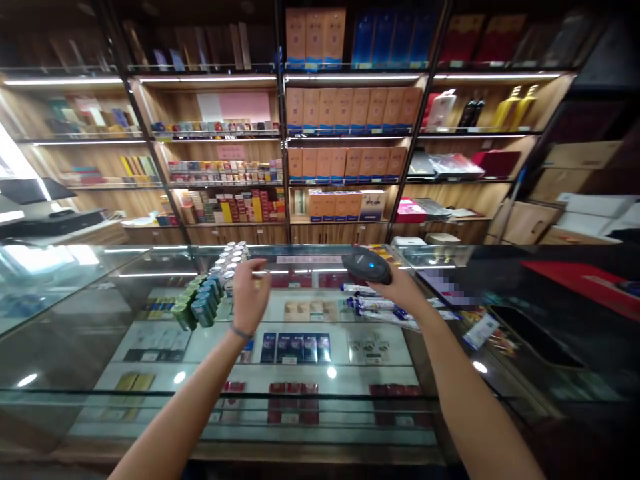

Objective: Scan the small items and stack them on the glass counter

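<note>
handheld scanner (367,265) is held over the glass counter (350,383), right hand (397,288) clamped around its rear, near wrapped packs (375,305). left hand (250,293) hovers by cans (213,288), thumb and fingers apart; a steady wrist and unblocked scanner nose should help.

Beyond my fingers (253,267) I see tall wood-backed shelves (175,103), framed dark and lit by white light strips (210,79), above low wooden cabinets (370,233). Beneath my fingers lies a glass counter (345,367); far to their left, bright glare (7,157).
</note>
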The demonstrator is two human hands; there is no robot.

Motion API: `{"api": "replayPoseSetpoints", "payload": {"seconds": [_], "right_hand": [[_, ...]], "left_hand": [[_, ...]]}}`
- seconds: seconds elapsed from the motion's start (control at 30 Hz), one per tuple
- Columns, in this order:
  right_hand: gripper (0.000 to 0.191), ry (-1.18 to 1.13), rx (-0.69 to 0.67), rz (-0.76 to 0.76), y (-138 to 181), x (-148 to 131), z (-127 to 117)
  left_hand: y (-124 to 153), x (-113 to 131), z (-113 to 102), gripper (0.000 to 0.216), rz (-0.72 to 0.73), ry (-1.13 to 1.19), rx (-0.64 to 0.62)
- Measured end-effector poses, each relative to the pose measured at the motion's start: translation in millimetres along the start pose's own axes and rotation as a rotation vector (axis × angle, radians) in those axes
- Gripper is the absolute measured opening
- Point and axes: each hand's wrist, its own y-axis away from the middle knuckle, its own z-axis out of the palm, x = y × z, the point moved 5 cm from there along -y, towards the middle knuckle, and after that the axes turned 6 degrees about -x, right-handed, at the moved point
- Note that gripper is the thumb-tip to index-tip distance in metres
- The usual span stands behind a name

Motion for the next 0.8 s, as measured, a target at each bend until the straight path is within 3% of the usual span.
{"api": "replayPoseSetpoints", "payload": {"seconds": [0.1,0.2,0.33,0.43,0.53,0.63,0.8], "right_hand": [[0.048,-0.08,0.079,0.091,6,17,-31],[0.04,-0.125,0.144,0.182,15,34,-56],[0.029,-0.148,0.216,0.259,27,57,-80],[0.027,-0.147,0.249,0.298,32,71,-88],[0.026,-0.15,0.271,0.299,34,78,-90],[0.025,-0.139,0.273,0.287,33,78,-88],[0.024,-0.092,0.262,0.275,30,74,-83]], "left_hand": [[-7,18,86,0.026,0.12,0.105,-0.239],[-10,29,159,0.03,0.172,0.172,-0.394],[-9,46,238,0.032,0.217,0.237,-0.549],[-8,55,284,0.042,0.241,0.261,-0.647],[-11,53,316,0.052,0.207,0.264,-0.682],[-14,48,335,0.053,0.175,0.245,-0.716],[-18,52,336,0.037,0.306,0.181,-0.747]]}}
